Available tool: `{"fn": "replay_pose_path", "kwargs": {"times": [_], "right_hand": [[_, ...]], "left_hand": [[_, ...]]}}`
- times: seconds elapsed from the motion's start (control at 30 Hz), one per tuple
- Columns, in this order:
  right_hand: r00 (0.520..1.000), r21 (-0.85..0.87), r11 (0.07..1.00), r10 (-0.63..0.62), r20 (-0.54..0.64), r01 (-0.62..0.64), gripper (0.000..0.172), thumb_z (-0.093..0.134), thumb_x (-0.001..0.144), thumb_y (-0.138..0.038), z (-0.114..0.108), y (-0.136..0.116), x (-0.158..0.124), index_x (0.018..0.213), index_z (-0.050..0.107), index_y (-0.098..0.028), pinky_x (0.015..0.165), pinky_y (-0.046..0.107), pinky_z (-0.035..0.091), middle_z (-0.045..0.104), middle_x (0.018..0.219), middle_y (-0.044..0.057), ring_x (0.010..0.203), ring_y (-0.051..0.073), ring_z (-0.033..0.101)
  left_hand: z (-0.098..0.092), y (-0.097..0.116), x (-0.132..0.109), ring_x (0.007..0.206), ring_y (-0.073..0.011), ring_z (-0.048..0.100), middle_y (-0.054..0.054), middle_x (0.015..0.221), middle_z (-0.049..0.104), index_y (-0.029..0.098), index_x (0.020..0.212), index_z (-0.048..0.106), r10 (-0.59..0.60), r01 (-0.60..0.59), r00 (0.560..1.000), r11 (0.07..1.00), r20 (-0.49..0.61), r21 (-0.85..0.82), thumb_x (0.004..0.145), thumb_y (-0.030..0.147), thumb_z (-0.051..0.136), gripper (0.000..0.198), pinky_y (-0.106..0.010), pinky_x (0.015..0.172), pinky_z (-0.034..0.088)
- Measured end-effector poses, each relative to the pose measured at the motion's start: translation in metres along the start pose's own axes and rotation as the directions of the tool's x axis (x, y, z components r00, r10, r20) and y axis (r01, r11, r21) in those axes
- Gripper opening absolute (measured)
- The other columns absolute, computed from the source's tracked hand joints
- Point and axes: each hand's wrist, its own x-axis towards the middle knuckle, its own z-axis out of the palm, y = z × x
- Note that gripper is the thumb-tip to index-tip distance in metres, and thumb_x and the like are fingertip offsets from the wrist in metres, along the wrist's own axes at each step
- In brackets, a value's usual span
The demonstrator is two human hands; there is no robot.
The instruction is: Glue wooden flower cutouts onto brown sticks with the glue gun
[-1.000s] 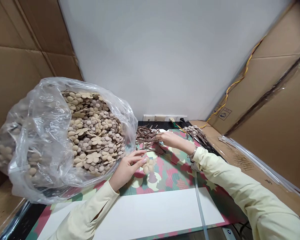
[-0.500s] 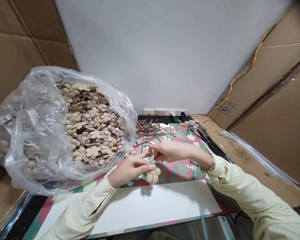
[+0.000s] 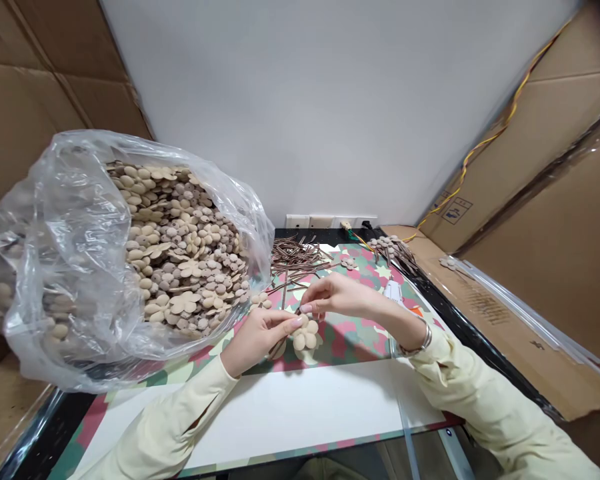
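Observation:
My left hand [image 3: 255, 337] pinches a tan flower-shaped wooden piece [image 3: 304, 333] just above the camouflage-patterned mat [image 3: 350, 337]. My right hand [image 3: 337, 297] is closed in a pinch on a thin brown stick [image 3: 285, 293] and meets the left hand right over the flower piece. Both sleeves are pale yellow, and a bracelet sits on my right wrist. A pile of thin brown sticks [image 3: 297, 255] lies at the far edge of the mat.
A large clear plastic bag [image 3: 80, 267] full of tan flower pieces lies open on the left. A white sheet [image 3: 300, 413] covers the near part of the mat. Finished stemmed flowers [image 3: 393, 250] lie far right. Cardboard walls stand on both sides, with a wall socket strip [image 3: 330, 221] behind.
My right hand left the stick pile and came back toward me with a stick, meeting the left hand. The left hand kept hold of the flower piece and lifted it slightly.

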Motion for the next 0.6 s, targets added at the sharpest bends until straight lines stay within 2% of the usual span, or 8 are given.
{"fn": "replay_pose_path", "kwargs": {"times": [0.07, 0.17, 0.33, 0.43, 0.6], "right_hand": [[0.998, 0.112, 0.993, 0.034, -0.049, -0.028, 0.020, 0.057, 0.080, -0.031, 0.007, 0.005, -0.003, 0.081, 0.066, -0.014, 0.054, 0.022, 0.040, 0.061, 0.068, 0.002, 0.060, 0.011, 0.053], [0.993, 0.229, 0.972, 0.064, -0.094, -0.041, 0.020, 0.060, 0.077, -0.032, 0.016, 0.010, -0.003, 0.079, 0.066, -0.014, 0.056, 0.022, 0.041, 0.060, 0.068, 0.002, 0.060, 0.011, 0.052], [0.992, 0.303, 0.952, 0.077, -0.100, -0.044, 0.019, 0.061, 0.075, -0.032, 0.020, 0.015, 0.002, 0.074, 0.063, -0.014, 0.056, 0.022, 0.040, 0.056, 0.065, 0.000, 0.059, 0.011, 0.050], [0.993, 0.289, 0.957, 0.039, -0.110, -0.006, 0.020, 0.058, 0.077, -0.034, 0.023, 0.018, 0.005, 0.073, 0.058, -0.014, 0.054, 0.023, 0.039, 0.052, 0.063, -0.001, 0.057, 0.010, 0.048], [0.985, 0.138, 0.988, -0.044, -0.164, 0.067, 0.020, 0.053, 0.081, -0.032, 0.026, 0.019, 0.006, 0.069, 0.054, -0.015, 0.050, 0.022, 0.032, 0.046, 0.060, -0.003, 0.054, 0.009, 0.040]], "left_hand": [[0.001, -0.001, 0.000, 0.068, -0.0160, 0.062, -0.002, 0.075, 0.073, 0.018, 0.083, 0.074, 0.013, -0.012, 0.999, 1.000, -0.040, 0.009, 0.081, 0.038, 0.054, 0.028, -0.021, 0.062, 0.045], [0.003, -0.003, 0.000, 0.070, -0.0157, 0.062, -0.001, 0.077, 0.073, 0.019, 0.081, 0.074, 0.016, -0.015, 0.999, 0.999, -0.038, 0.031, 0.081, 0.038, 0.055, 0.027, -0.020, 0.064, 0.045], [0.005, -0.005, 0.000, 0.070, -0.0162, 0.062, -0.002, 0.078, 0.072, 0.018, 0.083, 0.074, 0.002, 0.001, 0.998, 0.999, -0.060, 0.045, 0.081, 0.039, 0.054, 0.029, -0.021, 0.063, 0.045], [0.007, -0.005, 0.000, 0.070, -0.0170, 0.062, -0.003, 0.078, 0.072, 0.018, 0.082, 0.074, 0.003, -0.001, 0.999, 0.999, -0.051, 0.039, 0.081, 0.039, 0.053, 0.030, -0.022, 0.063, 0.046], [0.010, -0.003, 0.001, 0.065, -0.0158, 0.062, -0.003, 0.071, 0.071, 0.017, 0.081, 0.073, 0.000, 0.003, 0.998, 0.999, 0.063, -0.036, 0.084, 0.038, 0.050, 0.032, -0.023, 0.062, 0.047]]}}
